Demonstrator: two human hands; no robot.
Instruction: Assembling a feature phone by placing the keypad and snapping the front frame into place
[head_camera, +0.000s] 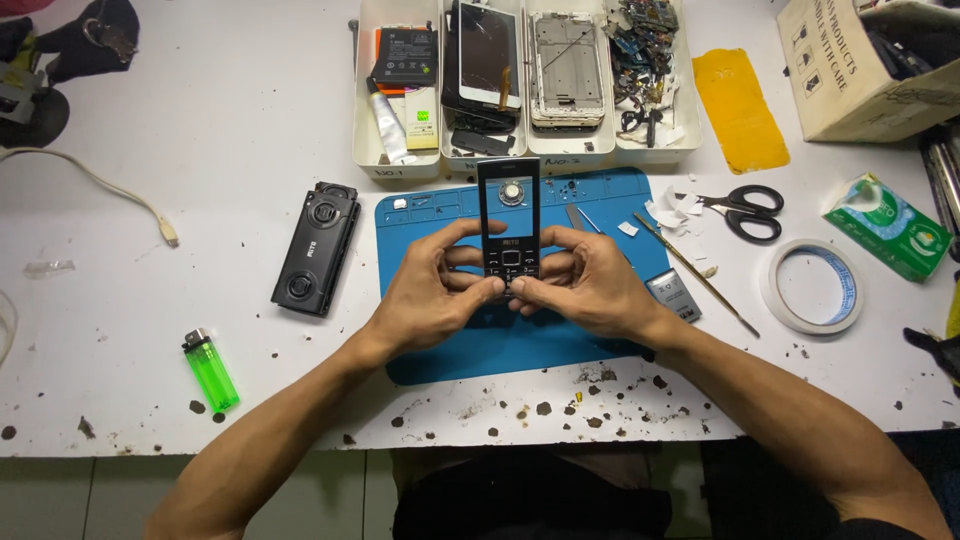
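Black phone front cover (508, 222) held upright over blue mat (440, 340), window empty. Left hand (430, 295) and right hand (590, 290) both grip bottom end, thumbs on keypad. Best press gently, evenly, cover straight. Black phone back (316, 247) lies left on worktop (200, 150).

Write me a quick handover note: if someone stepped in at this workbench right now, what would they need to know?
Left hand and right hand: both grip the lower end of the black phone front frame, thumbs at the keypad, above the blue work mat.
The screen window is an open hole; the mat shows through.
The black rear shell lies left of the mat, apart.
Scissors, tape roll and parts trays are nearby.
Done: phone is apart. Left: frame and shell are not yet joined.
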